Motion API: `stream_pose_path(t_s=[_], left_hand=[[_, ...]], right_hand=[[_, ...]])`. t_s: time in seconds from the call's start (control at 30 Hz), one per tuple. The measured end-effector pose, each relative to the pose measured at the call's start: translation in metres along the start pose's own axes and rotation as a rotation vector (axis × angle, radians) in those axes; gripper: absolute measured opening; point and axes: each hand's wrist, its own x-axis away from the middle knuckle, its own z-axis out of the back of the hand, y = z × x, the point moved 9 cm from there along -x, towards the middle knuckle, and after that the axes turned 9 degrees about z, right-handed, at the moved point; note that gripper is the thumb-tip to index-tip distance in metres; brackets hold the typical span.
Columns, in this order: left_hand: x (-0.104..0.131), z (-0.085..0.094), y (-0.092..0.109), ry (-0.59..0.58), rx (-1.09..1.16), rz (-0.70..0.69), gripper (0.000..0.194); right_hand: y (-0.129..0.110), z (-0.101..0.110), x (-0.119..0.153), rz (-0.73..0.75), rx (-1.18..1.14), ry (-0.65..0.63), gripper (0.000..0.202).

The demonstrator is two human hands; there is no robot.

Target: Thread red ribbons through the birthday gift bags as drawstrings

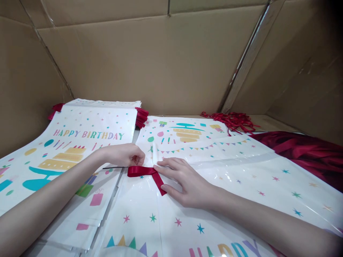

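Observation:
A dark red satin ribbon (141, 171) is folded into a loop, with one tail angled down to the right, on a white printed plastic sheet (214, 171). My left hand (127, 155) is closed just above the loop, its fingers curled inward; what they pinch is hidden. A thin black strip (114, 167) sticks out to the left from beneath this hand. With fingers stretched out, my right hand (184, 182) lies flat on the sheet, its fingertips touching the ribbon's crossing and tail. A narrow white fold (154, 153) stands up between the hands.
Left lies a stack of HAPPY BIRTHDAY printed sheets (93, 119), with red ribbon bundles (141, 117) at its sides. Behind the right sheet is a tangle of thin red ribbons (235, 121). Shiny dark red fabric (302, 150) lies at right. Cardboard walls (147, 60) rise behind.

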Motion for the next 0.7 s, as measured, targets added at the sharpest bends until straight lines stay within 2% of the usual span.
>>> stream_pose_path(t_s=[0.23, 0.33, 0.43, 0.53, 0.6, 0.7], left_hand=[[-0.01, -0.003, 0.011, 0.109, 0.113, -0.064, 0.01], [-0.007, -0.001, 0.01, 0.063, 0.104, -0.029, 0.01], [0.0, 0.002, 0.0, -0.023, 0.059, 0.035, 0.008], [0.004, 0.004, -0.004, -0.055, 0.039, 0.029, 0.007], [0.001, 0.002, -0.002, -0.015, 0.035, -0.008, 0.009], [-0.008, -0.001, 0.01, 0.115, 0.043, -0.082, 0.012]], right_hand=[[0.0, -0.001, -0.001, -0.006, 0.007, -0.016, 0.047], [0.001, 0.0, -0.001, -0.007, 0.004, -0.004, 0.049], [0.002, 0.001, 0.0, -0.021, -0.017, 0.016, 0.061], [0.002, 0.002, 0.0, -0.026, -0.037, 0.024, 0.065], [0.002, 0.002, 0.0, -0.022, -0.043, 0.028, 0.065], [0.002, 0.002, -0.001, -0.014, -0.05, 0.031, 0.064]])
